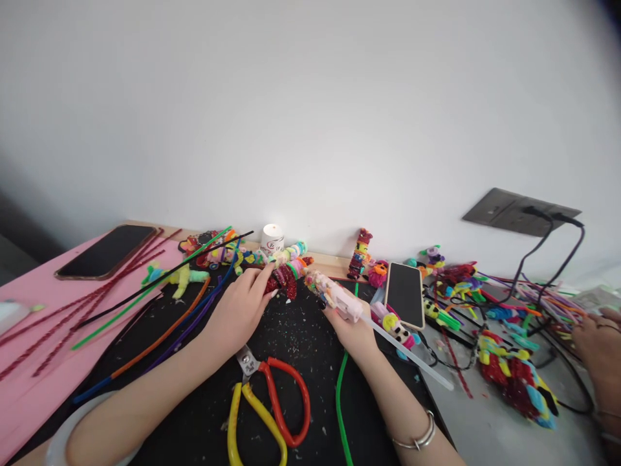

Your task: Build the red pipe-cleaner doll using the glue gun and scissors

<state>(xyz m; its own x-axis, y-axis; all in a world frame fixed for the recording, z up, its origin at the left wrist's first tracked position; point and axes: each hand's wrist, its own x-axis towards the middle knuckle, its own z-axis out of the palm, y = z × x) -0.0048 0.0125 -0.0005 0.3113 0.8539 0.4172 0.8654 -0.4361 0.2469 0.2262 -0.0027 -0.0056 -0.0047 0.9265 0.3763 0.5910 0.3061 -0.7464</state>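
My left hand (237, 307) has its fingers closed on a pipe cleaner figure (282, 279) with dark red glittery parts. Opposite it, my right hand (353, 329) grips a pale pink, decorated glue gun (339, 301), its nozzle end close to the figure. A long translucent glue stick (412, 356) sticks out of the gun's back. Below my left hand lie scissors (248, 362) with a red and a yellow handle loop. A green pipe cleaner (341, 401) runs along the black mat (310, 414) by my right wrist.
A phone (107, 251) and red pipe cleaners (82, 304) lie on pink sheeting at left. A white paper cup (272, 239) stands by the wall. Another phone (405, 294), finished-looking figures (517, 375) and cables (521, 259) lie right. Another person's hand (599, 343) is at far right.
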